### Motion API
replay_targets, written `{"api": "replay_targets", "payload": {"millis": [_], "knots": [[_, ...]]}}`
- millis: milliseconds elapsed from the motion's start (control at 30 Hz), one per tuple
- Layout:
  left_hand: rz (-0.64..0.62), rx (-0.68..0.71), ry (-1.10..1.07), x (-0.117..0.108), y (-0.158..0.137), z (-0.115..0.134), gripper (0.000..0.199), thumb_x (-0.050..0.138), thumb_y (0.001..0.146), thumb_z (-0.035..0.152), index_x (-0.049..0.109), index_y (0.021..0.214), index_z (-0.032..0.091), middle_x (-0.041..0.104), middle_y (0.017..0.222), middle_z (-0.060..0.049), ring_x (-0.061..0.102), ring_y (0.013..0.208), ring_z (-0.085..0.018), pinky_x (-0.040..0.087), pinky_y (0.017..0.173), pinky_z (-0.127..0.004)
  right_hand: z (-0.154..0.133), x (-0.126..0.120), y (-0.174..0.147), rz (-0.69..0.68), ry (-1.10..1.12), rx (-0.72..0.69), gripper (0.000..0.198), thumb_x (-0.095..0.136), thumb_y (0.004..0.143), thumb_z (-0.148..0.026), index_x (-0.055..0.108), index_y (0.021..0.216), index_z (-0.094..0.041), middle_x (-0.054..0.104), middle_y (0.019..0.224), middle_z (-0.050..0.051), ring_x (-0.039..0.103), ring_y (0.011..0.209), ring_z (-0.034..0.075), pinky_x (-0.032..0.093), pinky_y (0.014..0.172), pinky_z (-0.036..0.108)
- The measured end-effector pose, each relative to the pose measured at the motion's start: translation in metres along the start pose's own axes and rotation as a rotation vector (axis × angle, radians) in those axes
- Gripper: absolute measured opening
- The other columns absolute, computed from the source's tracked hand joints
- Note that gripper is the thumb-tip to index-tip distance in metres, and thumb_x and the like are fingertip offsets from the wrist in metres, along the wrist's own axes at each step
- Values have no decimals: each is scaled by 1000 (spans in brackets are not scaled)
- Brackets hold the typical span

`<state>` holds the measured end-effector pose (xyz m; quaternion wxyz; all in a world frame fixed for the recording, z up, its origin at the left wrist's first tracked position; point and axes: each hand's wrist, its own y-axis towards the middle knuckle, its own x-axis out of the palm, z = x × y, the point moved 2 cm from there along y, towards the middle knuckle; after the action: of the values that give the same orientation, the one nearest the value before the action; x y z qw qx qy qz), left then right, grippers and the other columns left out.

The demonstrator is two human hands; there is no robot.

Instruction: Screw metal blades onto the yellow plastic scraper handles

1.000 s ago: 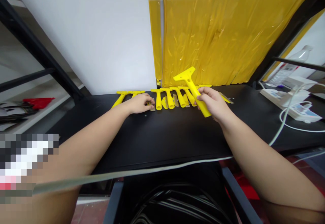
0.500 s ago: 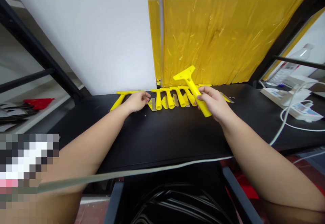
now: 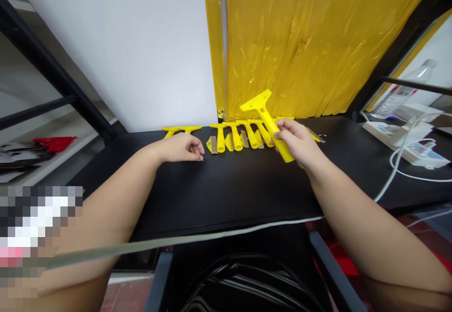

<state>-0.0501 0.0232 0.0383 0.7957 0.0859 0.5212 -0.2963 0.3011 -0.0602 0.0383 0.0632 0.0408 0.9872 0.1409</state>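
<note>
My right hand (image 3: 298,144) holds up a yellow scraper (image 3: 263,109) by its handle, the T-shaped head tilted up to the left with no blade visible in it. My left hand (image 3: 187,148) is low over the tabletop, fingers curled and thumb and fingertips close together at a small shiny metal piece (image 3: 202,159), too tiny to identify. Several yellow scrapers (image 3: 237,137) lie in a row, with yellow plates and metal blades (image 3: 213,144) between their handles. Behind my left hand lie two more yellow scrapers (image 3: 181,128), their handles partly hidden.
The black tabletop (image 3: 212,194) meets a white panel (image 3: 141,48) and a yellow film-wrapped surface (image 3: 300,43) at the back. At right are white power strips (image 3: 406,147) with cables and a plastic bottle (image 3: 406,90). Black frame posts (image 3: 52,62) flank the table.
My left hand has drawn back toward me and slightly left, down to the small metal piece, uncovering a second scraper head behind it. My right hand and its scraper have hardly moved.
</note>
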Motion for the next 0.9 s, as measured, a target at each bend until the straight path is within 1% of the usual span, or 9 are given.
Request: {"api": "replay_targets", "payload": {"millis": [100, 233, 300, 400, 500, 633, 733, 800, 900], "knots": [[-21, -27, 32, 5, 0, 4, 29, 80, 71, 43, 80, 93, 25, 83, 87, -1, 77, 83, -20, 56, 76, -26, 0, 0, -1, -1, -7, -16, 20, 68, 70, -31, 62, 87, -24, 68, 66, -1, 60, 55, 18, 48, 55, 31], [-33, -62, 103, 12, 7, 11, 15, 73, 75, 35, 78, 86, 26, 81, 80, 1, 76, 74, -19, 53, 71, -26, 1, 0, -1, -4, -8, -15, 20, 68, 70, -33, 62, 88, -25, 67, 66, -2, 60, 55, 18, 49, 55, 31], [-17, -76, 152, 13, 8, 14, 13, 70, 77, 32, 77, 86, 25, 81, 80, 1, 75, 74, -19, 51, 70, -27, 1, 0, -1, -9, -7, -16, 21, 68, 70, -33, 62, 88, -24, 67, 67, -2, 60, 55, 17, 49, 55, 31], [22, -82, 217, 13, 9, 17, 12, 68, 80, 30, 77, 86, 24, 81, 87, -1, 73, 78, -20, 49, 71, -28, 0, 0, -1, -2, -1, -24, 21, 68, 69, -33, 62, 88, -24, 68, 68, -1, 61, 57, 18, 49, 55, 31], [74, -74, 213, 13, 13, 15, 14, 67, 82, 31, 76, 88, 23, 82, 94, -3, 73, 84, -21, 49, 74, -29, -2, 1, -1, 11, 6, -23, 22, 69, 68, -33, 62, 87, -24, 67, 67, -1, 62, 59, 18, 49, 55, 31], [234, -84, 131, 12, 21, 8, 20, 66, 86, 38, 75, 94, 22, 81, 96, -4, 73, 86, -22, 52, 79, -30, -2, 1, -2, 8, 10, -24, 21, 69, 68, -32, 62, 86, -24, 67, 69, -1, 63, 61, 19, 49, 56, 31], [336, -108, 93, 11, 27, 8, 21, 64, 88, 37, 74, 96, 20, 80, 94, -6, 73, 85, -22, 54, 80, -32, -1, 2, -2, -2, 13, -28, 20, 69, 69, -32, 63, 87, -24, 68, 69, -1, 64, 61, 19, 49, 56, 31], [341, -100, 115, 13, 29, 10, 20, 64, 89, 35, 75, 95, 19, 80, 94, -7, 73, 85, -22, 54, 81, -34, -1, 2, -2, -4, 16, -30, 20, 69, 69, -32, 62, 87, -24, 67, 69, -2, 64, 61, 18, 49, 56, 31], [317, -68, 140, 15, 32, 13, 17, 66, 88, 31, 77, 92, 18, 81, 93, -7, 73, 84, -22, 54, 83, -34, 0, 2, -1, -7, 11, -34, 21, 69, 70, -32, 62, 88, -24, 68, 69, -2, 64, 59, 18, 49, 56, 31]]}}
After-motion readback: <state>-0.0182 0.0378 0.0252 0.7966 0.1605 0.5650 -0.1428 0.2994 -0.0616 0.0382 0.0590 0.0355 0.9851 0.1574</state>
